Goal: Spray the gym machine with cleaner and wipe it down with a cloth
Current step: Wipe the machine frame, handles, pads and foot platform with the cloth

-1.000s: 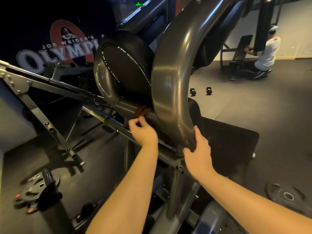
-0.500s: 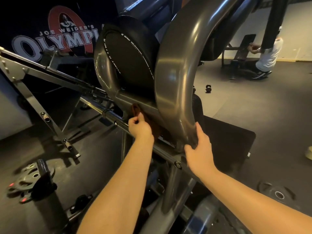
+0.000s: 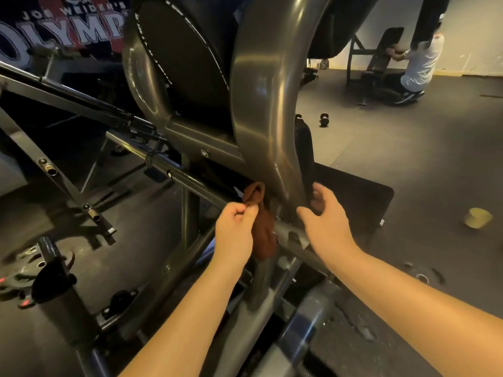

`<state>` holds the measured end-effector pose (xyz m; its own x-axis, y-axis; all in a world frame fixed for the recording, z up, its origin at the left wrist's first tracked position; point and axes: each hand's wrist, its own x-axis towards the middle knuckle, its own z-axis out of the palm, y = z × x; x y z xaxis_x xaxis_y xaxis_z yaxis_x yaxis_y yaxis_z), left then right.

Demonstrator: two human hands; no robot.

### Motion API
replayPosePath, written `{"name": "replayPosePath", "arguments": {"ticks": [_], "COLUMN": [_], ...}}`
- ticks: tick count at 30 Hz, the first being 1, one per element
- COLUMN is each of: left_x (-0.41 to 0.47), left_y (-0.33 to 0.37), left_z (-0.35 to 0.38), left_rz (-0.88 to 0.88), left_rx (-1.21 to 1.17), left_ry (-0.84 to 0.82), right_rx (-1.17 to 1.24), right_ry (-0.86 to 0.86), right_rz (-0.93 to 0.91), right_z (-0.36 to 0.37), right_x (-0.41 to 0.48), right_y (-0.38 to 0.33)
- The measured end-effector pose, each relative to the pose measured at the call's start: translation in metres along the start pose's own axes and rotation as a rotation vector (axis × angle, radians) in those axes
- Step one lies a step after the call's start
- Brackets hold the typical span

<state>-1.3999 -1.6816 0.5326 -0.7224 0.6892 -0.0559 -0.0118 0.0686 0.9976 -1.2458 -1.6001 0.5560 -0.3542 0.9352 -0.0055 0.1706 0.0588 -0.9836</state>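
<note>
Dim gym with a dark rubber floor (image 3: 408,164); banner (image 3: 68,28) on the wall at 10 o'clock, a second person (image 3: 419,66) crouched at 2 o'clock. Cloth (image 3: 262,232): brown, bunched, just below frame centre, against the foot of the machine's curved frame tube (image 3: 261,104) where it meets the slanting cross rail (image 3: 168,172). Its long axis runs near 12-to-6, top fold up, the rest hanging below the pinch. Left hand (image 3: 234,229): fingers (image 3: 245,213) clenched on the cloth's upper part, pinching it; the cloth sits at 3 o'clock of that hand, touching. Right hand (image 3: 329,224): at 3 o'clock of the cloth, just beside the tube's foot, fingers curled toward it but blurred; cannot tell whether they grip the tube or only cup it. The left hand is nearer and alone has the cloth. Black pad (image 3: 185,55) at 11 o'clock above. Outward: weight plates (image 3: 24,270) on the floor at 8 o'clock, small dumbbells (image 3: 324,119) at 1 o'clock, a yellowish object (image 3: 477,217) at 3 o'clock. No cleaner bottle in view. Judgement: wiping stage; the next stroke likely runs along tube or rail from this junction, led by the left hand.
</note>
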Motion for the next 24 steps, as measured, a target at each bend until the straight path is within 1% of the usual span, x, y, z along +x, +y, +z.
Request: {"name": "replayPosePath", "arguments": {"ticks": [1, 2, 4, 5, 7, 8, 10, 11, 13, 14, 15, 18, 19, 21, 22, 24], "left_x": [-0.009, -0.018, -0.033, -0.039, -0.046, -0.048, -0.046, -0.045, -0.041, -0.038, -0.035, -0.026, -0.022, -0.011, -0.006, 0.000], "left_y": [-0.003, -0.005, -0.002, 0.001, 0.004, 0.005, 0.004, 0.004, 0.006, 0.005, 0.003, -0.011, -0.018, -0.033, -0.039, -0.049], "left_z": [0.003, 0.008, 0.020, 0.025, 0.033, 0.035, 0.037, 0.036, 0.036, 0.036, 0.035, 0.032, 0.031, 0.026, 0.024, 0.020], "left_rz": [-0.012, -0.015, 0.000, 0.012, 0.039, 0.064, 0.123, 0.144, 0.169, 0.181, 0.198, 0.206, 0.204, 0.193, 0.172, 0.153], "left_rx": [0.007, 0.017, 0.074, 0.094, 0.128, 0.173, 0.272, 0.286, 0.216, 0.159, 0.108, 0.083, 0.136, 0.340, 0.457, 0.621], "left_ry": [-0.033, -0.067, -0.116, -0.138, -0.203, -0.251, -0.373, -0.438, -0.522, -0.508, -0.458, -0.239, -0.159, -0.048, -0.040, -0.070], "right_rx": [0.022, 0.085, 0.280, 0.341, 0.381, 0.410, 0.502, 0.540, 0.563, 0.544, 0.500, 0.285, 0.181, -0.055, -0.160, -0.347], "right_ry": [-0.006, -0.053, -0.211, -0.282, -0.353, -0.367, -0.344, -0.318, -0.281, -0.273, -0.260, -0.166, -0.100, 0.018, 0.025, -0.058], "right_rz": [0.043, 0.117, 0.283, 0.321, 0.310, 0.299, 0.317, 0.328, 0.314, 0.287, 0.249, 0.087, 0.019, -0.106, -0.142, -0.158], "right_z": [-0.001, -0.002, -0.003, -0.005, -0.010, -0.012, -0.021, -0.026, -0.037, -0.042, -0.047, -0.052, -0.053, -0.051, -0.048, -0.035], "right_x": [-0.003, -0.007, -0.015, -0.018, -0.022, -0.023, -0.023, -0.021, -0.016, -0.014, -0.013, -0.008, -0.006, -0.001, 0.001, 0.003], "right_y": [0.004, 0.007, 0.013, 0.016, 0.020, 0.021, 0.020, 0.019, 0.016, 0.012, 0.008, 0.000, -0.002, -0.001, 0.003, 0.018]}}
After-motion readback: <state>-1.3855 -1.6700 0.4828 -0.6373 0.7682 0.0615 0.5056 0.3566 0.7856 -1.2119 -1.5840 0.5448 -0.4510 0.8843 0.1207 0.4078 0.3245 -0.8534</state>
